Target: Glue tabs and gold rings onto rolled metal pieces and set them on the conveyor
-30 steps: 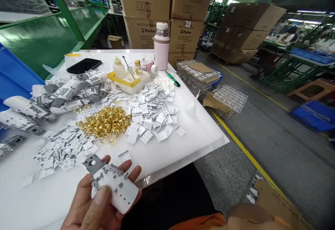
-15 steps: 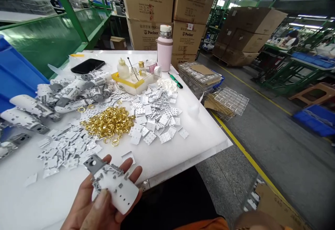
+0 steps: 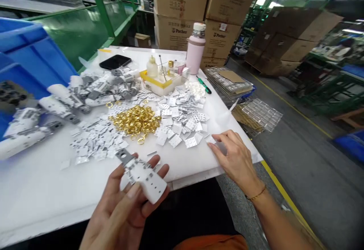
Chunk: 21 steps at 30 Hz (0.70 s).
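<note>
- Now reaching in from the near right, the right hand [image 3: 236,159] has come fully into view; a moment earlier it was only a blur at the bottom edge. The view has also swung slightly right.
- Its fingers [image 3: 223,138] are slightly apart, their tips at a small perforated plate [image 3: 209,139] on the near edge of the right pile of plates [image 3: 182,119]. They do not look clamped on it.
- Near the centre, the left hand [image 3: 122,212] still holds the white curved piece [image 3: 150,183], its grey metal tab [image 3: 124,156] pointing far left. The thumb [image 3: 132,192] lies across its face, with the other fingers spread behind it.
- As far as the white board [image 3: 42,189] shows, many similar rolled pieces [image 3: 57,106] lie gathered on the left, beside the blue bin [image 3: 36,53].
- Much loose stock remains: that pile, a left pile of plates [image 3: 96,140], and a heap of gold-coloured rings [image 3: 135,119].
- Farther back stand a yellow-edged tray [image 3: 160,83] and a pink flask [image 3: 196,49].
</note>
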Tool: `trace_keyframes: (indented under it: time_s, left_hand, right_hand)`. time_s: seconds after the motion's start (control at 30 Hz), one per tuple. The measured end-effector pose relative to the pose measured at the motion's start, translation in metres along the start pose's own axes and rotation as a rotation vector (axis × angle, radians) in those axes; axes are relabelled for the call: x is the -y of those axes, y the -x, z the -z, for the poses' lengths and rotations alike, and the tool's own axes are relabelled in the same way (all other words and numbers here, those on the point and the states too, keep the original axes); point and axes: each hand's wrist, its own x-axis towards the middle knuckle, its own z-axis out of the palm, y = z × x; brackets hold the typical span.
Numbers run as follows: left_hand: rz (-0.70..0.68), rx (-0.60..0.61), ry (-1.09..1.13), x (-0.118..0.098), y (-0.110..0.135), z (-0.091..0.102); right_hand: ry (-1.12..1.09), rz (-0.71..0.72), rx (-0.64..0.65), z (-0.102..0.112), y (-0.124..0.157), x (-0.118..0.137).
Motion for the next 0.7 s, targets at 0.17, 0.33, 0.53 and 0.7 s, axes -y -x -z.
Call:
trace_keyframes:
  time_s: [0.17, 0.33, 0.53, 0.7]
  left_hand:
    - [-0.001, 0.048, 0.018, 0.005, 0.003, 0.008]
    - [0.080, 0.094, 0.004, 0.002, 0.005, 0.012]
    - [0.159, 0.213, 0.030, 0.002, 0.008, 0.012]
    - [0.159, 0.322, 0.099, 0.004, 0.006, 0.019]
  right_hand:
    - [-0.237, -0.025, -0.016, 0.001, 0.005, -0.002]
    - [-0.632, 0.051, -0.031, 0.024, 0.005, 0.032]
    - [-0.801, 0.481, 0.024, 0.041, 0.004, 0.088]
    - [-0.811, 0.627, 0.068, 0.039, 0.003, 0.094]
